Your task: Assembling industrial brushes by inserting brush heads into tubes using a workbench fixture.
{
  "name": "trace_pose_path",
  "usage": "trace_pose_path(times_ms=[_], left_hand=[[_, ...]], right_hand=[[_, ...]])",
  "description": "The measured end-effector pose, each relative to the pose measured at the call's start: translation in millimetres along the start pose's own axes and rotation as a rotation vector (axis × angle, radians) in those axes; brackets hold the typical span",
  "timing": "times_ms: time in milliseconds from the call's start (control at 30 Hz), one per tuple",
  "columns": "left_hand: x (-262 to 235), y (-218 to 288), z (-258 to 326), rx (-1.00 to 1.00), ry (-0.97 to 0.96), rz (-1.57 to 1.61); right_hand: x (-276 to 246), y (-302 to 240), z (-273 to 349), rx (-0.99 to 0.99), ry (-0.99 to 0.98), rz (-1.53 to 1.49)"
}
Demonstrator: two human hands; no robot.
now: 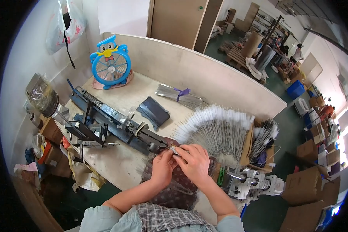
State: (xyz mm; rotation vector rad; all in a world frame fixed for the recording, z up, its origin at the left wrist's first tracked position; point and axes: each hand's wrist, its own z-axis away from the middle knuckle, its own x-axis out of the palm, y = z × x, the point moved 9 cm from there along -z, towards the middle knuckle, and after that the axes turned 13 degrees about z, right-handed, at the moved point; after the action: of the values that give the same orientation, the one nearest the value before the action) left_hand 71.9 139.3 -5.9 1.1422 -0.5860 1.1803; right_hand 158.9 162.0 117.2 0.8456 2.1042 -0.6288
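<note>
A person's left hand (162, 168) and right hand (195, 162) meet at the right end of a long, dark bench machine (121, 129), the right pinching a small piece (173, 148) (too tiny to tell its direction), the left's fingers drawn together, any grip hidden. The machine's long axis slants from far left to near right. Bare tabletop (118, 165) borders its near side; white-tipped wires (216, 133) crowd its right.

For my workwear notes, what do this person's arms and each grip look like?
Pale blue-grey sleeves leave both forearms bare. The left grip and right grip are ungloved hands; no watch or bracelet shows.
</note>
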Motion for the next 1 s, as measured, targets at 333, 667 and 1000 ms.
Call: trace_pose_path(times_ms=[333, 667, 1000], left_hand=[[-17, -5, -6, -0.023, 0.049, -0.023], [-11, -1, 8, -0.077, -0.002, -0.155], [-37, 22, 31, -0.141, -0.054, -0.525]], right_hand=[[0, 18, 22, 0.000, -0.207, 0.189], [-32, 18, 28, 0.055, -0.076, 0.066], [63, 33, 175, 0.150, -0.906, -0.037]])
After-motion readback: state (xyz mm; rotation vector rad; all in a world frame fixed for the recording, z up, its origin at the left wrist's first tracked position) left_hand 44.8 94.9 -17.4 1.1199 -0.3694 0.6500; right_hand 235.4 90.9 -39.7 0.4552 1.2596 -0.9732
